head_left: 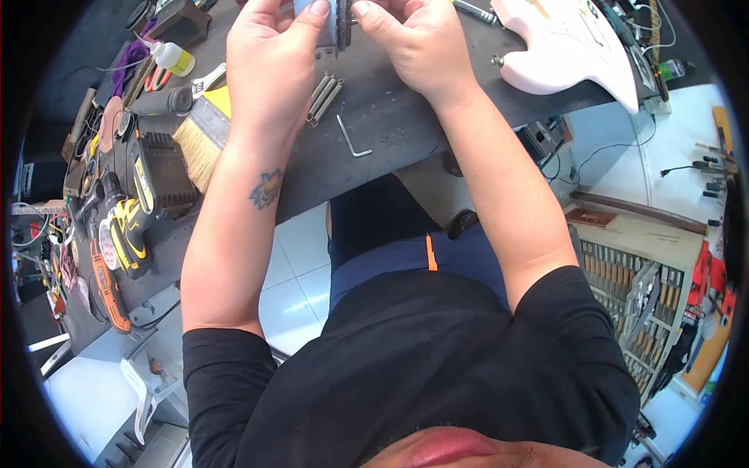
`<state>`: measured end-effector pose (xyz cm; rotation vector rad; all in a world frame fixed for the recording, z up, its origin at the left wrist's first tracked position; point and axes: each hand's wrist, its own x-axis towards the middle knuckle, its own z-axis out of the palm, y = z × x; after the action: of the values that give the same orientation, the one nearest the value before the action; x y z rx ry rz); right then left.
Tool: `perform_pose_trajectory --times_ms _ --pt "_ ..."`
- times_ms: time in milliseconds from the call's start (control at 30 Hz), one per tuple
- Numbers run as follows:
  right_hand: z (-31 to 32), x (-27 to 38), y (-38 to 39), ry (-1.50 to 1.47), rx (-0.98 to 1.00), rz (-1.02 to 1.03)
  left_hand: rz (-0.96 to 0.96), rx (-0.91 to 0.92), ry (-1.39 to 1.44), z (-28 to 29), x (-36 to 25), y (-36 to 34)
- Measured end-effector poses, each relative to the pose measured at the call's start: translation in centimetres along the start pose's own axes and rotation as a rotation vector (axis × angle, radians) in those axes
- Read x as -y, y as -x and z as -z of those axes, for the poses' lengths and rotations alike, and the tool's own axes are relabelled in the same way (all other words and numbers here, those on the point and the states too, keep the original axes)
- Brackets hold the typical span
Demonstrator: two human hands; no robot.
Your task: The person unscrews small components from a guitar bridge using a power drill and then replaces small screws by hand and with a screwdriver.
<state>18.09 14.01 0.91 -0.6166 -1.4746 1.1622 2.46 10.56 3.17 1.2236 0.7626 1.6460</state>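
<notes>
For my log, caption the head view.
Left hand holding a blue piece, right hand alongside, springs and hex key nearby.

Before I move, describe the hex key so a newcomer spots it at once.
Start at the dark bench, then find the springs beside the left wrist. Right of them, nearer the bench's edge, lies the hex key: a thin L-shaped rod, not coiled.

One flat, light-blue piece [328,33] with a dark, rough-looking strip [343,30] along its right side stands nearly on edge, between the left hand [271,43], whose thumb lies on the blue face, and the right hand [421,51], near the dark strip. Its upper part is out of view.
</notes>
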Motion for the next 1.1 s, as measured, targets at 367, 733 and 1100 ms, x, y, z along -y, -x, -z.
perform_pose_trajectory --times_ms 367,733,1100 --pt "0.0 0.0 0.1 0.05 0.001 0.004 0.005 -0.043 -0.067 -0.2 0.0 0.0" --pt "-0.1 0.5 -0.1 0.367 -0.05 0.26 0.032 -0.042 -0.075 -0.5 -0.4 0.0" --pt "-0.3 0.3 -0.1 0.446 -0.056 0.499 0.132 0.015 0.188 0.2 0.4 0.1"
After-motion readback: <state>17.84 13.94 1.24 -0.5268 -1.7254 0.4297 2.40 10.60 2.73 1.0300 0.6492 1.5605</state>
